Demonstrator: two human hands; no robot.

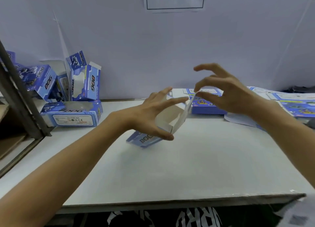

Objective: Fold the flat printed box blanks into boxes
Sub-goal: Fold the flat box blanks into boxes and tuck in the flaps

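Note:
A half-formed blue printed box is held in the air over the white table, its white inside facing me and the word DOG on its lower side. My left hand grips it from the left, thumb under its lower edge and fingers spread across the top. My right hand pinches the upper corner of the box's clear window panel between thumb and forefinger, other fingers lifted. A stack of flat blue blanks lies behind the box, partly hidden by my right hand.
Several folded blue boxes are piled at the back left against the wall. More flat blanks spread at the back right. A dark metal post stands at the left. The white table ends near my body.

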